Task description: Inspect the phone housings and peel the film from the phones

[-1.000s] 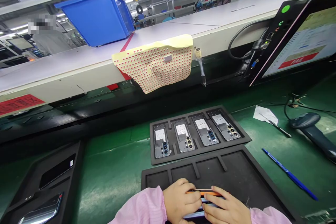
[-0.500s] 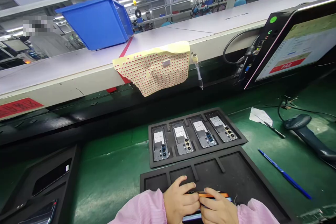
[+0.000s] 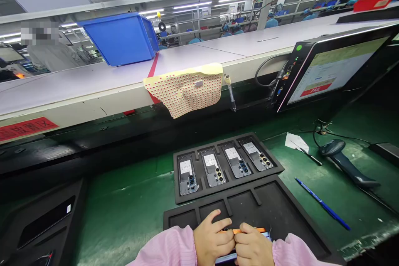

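Note:
My left hand (image 3: 213,239) and my right hand (image 3: 253,245) are close together at the bottom of the view, both closed on a phone (image 3: 260,230) with an orange edge. Most of the phone is hidden by my fingers, though part of a light blue surface shows below them. My left index finger sticks up a little. Under my hands lies a black foam tray (image 3: 277,199) with recessed slots. Just behind it, a second foam tray (image 3: 204,195) holds several opened phones (image 3: 213,168) with white labels and camera rings showing.
At the left, another dark tray (image 3: 67,237) holds dark phones. A blue pen (image 3: 322,203), a thin black tool (image 3: 311,156), white paper (image 3: 296,141) and a scanner (image 3: 349,164) lie to the right. Above are a monitor (image 3: 336,70) showing FAIL and a blue bin (image 3: 120,39).
The camera view has turned slightly, so the bench items sit further left and the monitor shows more fully. My hands keep their hold on the phone, with the right fingers curled in a little more.

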### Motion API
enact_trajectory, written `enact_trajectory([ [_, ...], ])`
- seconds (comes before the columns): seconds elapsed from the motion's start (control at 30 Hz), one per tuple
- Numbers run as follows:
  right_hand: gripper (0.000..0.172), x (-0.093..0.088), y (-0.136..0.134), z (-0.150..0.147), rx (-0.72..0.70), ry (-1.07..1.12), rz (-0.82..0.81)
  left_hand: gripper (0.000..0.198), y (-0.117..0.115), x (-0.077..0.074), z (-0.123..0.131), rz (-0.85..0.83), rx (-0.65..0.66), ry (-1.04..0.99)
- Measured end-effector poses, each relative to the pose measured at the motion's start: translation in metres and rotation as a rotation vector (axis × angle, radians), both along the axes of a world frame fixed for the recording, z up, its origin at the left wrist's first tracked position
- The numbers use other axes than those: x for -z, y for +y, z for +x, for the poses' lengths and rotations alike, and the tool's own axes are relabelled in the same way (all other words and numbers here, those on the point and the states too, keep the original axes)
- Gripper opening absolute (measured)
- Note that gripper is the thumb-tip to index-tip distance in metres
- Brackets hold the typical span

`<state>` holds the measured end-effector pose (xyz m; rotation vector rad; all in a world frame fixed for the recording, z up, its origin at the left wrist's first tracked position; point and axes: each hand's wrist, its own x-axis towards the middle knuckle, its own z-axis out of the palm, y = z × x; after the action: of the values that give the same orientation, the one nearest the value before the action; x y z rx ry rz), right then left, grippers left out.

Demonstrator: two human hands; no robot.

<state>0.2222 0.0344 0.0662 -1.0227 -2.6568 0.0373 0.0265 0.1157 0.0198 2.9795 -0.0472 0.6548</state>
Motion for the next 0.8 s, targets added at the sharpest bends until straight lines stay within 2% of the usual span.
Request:
enact_trajectory([
  [0.13, 0.023, -0.011, 0.003, 0.001, -0.004, -0.011, 0.028, 0.016, -0.002, 0.000, 0.006, 0.013, -0.078, -0.146],
  [0.2, 0.022, -0.013, 0.006, 0.000, -0.009, -0.011, 0.040, 0.008, -0.003, -0.001, 0.008, 0.019, -0.124, -0.200],
  [0.37, 0.021, -0.010, 0.010, -0.002, -0.015, 0.001, 0.045, 0.014, -0.002, -0.002, 0.007, 0.006, -0.086, -0.170],
  [0.53, 0.021, -0.009, 0.008, -0.002, -0.009, 0.002, 0.040, 0.010, -0.004, 0.005, 0.006, 0.009, -0.140, -0.168],
  [0.8, 0.022, -0.009, 0.001, -0.001, -0.006, 0.003, 0.049, 0.016, -0.003, 0.014, 0.004, 0.011, -0.103, -0.138],
])
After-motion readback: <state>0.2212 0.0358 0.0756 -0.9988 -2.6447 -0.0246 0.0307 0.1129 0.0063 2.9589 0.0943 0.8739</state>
